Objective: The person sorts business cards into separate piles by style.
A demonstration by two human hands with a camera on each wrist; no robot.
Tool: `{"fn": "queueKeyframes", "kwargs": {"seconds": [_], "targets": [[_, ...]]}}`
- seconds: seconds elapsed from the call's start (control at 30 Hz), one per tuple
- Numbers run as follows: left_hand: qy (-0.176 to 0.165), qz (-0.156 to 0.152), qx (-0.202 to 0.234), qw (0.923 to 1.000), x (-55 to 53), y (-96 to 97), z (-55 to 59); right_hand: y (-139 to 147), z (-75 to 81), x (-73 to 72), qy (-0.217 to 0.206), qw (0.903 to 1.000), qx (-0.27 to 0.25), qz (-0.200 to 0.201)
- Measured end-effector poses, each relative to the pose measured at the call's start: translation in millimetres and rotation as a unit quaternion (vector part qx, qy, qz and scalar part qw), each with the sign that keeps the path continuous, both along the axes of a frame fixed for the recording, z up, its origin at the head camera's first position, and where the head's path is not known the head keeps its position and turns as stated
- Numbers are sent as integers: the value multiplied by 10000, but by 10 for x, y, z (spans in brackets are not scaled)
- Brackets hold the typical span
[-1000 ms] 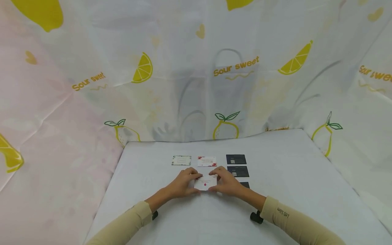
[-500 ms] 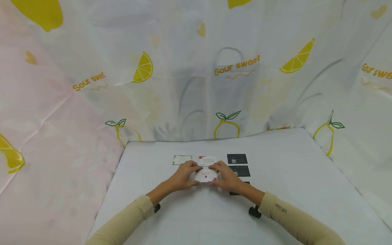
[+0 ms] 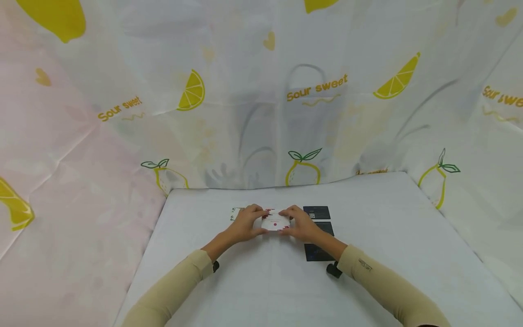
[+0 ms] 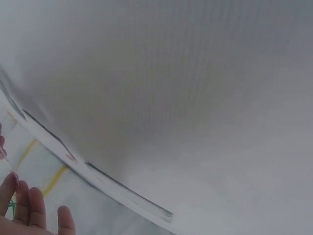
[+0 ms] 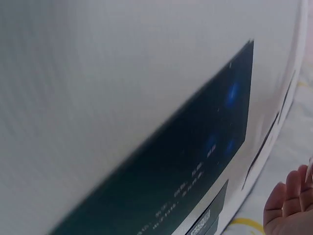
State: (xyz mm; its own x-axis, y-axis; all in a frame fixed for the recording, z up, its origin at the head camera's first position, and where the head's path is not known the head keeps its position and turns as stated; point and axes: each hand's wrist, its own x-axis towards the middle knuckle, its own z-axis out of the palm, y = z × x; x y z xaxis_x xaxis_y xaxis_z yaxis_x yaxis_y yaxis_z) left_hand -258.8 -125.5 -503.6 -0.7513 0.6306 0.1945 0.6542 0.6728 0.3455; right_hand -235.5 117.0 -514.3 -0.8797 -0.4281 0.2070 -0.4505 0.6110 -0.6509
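White card [image 3: 275, 224] sits pinched between the fingers of left hand [image 3: 244, 224] and right hand [image 3: 303, 225], black cards [image 3: 317, 253] beside the right fingers; placing seems the step, likely calling next for level release.

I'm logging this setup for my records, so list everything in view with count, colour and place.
Held card: one, white with red, between the hands
Red-edged card: one, white and red, mostly hidden behind the held card
Leaf-print card: one, white and green, partly behind the left hand
Black cards: three, black, column at right
Tabletop: one, white, under the cards
Backdrop: one, mostly white with yellow lemon prints, beyond the tabletop
Wrist devices: two, black, near the cuffs
Sleeves: two, beige, forearms
Left hand: one, bare, card's left side
Right hand: one, bare, card's right side
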Motion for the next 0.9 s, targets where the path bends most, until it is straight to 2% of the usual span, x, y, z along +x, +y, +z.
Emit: {"fn": "queueKeyframes", "kwargs": {"seconds": [0.1,0.2,0.47,0.7,0.9], "targets": [[-112,85,-130,9998,-69,29,-15,-5,-5,-81,-194,9994,239,-141],[-210,153,-220,9994,-161,71,-29,-15,-13,-171,-216,9982,488,-279],[-516,475,-534,9961,-387,146,-87,-39,-27,-391,-572,9935,769,-615],[-852,541,-508,9936,-502,214,-96,-15,-19,-528,-584,9893,1135,-714],[-1044,625,-791,9894,-541,251,-145,-22,-24,-544,-714,9863,1327,-677]]}}
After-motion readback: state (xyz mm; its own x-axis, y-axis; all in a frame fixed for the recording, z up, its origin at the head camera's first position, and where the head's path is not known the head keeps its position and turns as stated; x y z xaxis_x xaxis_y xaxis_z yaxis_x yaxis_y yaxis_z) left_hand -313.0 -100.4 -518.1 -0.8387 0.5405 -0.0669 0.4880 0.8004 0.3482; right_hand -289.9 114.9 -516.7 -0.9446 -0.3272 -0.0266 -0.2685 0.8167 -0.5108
